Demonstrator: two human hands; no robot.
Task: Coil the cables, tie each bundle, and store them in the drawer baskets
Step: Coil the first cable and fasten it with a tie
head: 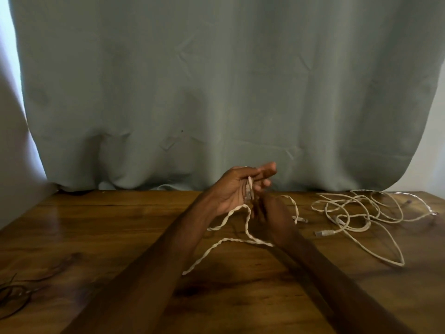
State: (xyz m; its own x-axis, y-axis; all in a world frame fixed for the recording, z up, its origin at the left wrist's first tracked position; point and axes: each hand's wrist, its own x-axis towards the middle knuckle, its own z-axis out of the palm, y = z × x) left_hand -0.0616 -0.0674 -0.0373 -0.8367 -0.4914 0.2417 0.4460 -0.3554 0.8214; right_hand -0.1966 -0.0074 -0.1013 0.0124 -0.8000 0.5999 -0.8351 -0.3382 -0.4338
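A twisted white cable (224, 243) loops over the middle of the wooden table (96, 237). My left hand (237, 186) is raised palm-up above the table and pinches one plug end of this cable between thumb and fingers. Just below it, my right hand (271, 213) grips the same cable, fingers curled toward the left hand. The cable's other plug (301, 219) lies on the wood right of my right hand. A tangled pile of white network cable (356, 213) lies loose at the right of the table, apart from both hands.
A grey-green curtain (216, 80) hangs behind the table's far edge. A thin black cable (14, 295) lies at the left front edge. No drawer or basket is in view.
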